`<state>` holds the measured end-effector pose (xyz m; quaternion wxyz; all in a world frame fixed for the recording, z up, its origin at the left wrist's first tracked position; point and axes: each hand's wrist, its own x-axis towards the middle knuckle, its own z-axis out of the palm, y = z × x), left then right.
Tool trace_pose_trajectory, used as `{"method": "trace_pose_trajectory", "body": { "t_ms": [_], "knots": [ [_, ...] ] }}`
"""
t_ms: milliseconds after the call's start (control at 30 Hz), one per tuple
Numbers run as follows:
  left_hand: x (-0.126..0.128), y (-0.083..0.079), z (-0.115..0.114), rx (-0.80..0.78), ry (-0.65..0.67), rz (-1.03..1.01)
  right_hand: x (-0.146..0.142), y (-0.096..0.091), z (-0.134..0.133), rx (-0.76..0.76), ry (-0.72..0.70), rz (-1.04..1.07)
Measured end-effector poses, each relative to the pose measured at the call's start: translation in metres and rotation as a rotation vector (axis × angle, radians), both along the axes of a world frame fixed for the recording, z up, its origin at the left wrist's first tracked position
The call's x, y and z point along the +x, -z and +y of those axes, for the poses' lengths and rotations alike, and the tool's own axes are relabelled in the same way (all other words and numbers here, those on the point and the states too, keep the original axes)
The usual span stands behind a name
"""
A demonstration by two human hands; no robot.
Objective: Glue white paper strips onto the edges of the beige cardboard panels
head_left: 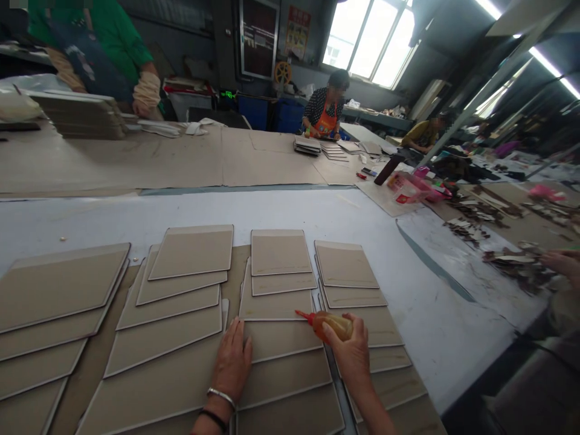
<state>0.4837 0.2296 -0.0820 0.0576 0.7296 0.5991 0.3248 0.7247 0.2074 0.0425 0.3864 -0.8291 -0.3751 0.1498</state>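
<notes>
My right hand (351, 347) is wrapped round a squeeze glue bottle (333, 326) holding amber liquid. Its red nozzle tip points left, at the lower edge of a grey-brown board (276, 307) in the middle column. My left hand (233, 353) lies flat, fingers outstretched, at that column's left edge, with the fingertips by the same board's lower left corner. Overlapping boards run down the right column (347, 266), and thin wet-looking streaks show on several of them. More boards overlap in the column (194, 251) left of my left hand.
Another board column (67, 284) lies at far left. Across the white table (272, 208) runs a brown-topped bench (181, 160) with a board stack (79, 115). Co-workers stand or sit beyond it. A pink basket (410, 187) and scrap strips (475, 211) are at right; another person's hand (564, 263) reaches in there.
</notes>
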Motion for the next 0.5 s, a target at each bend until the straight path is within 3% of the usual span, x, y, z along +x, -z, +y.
{"method": "trace_pose_trajectory", "body": {
  "t_ms": [200, 500],
  "knots": [
    [0.000, -0.001, 0.001, 0.035, -0.004, 0.048, 0.015, -0.002, -0.004, -0.004, 0.045, -0.032],
    [0.000, -0.004, -0.006, -0.040, -0.016, -0.055, 0.020, 0.002, -0.007, 0.034, 0.090, -0.050]
  ]
}}
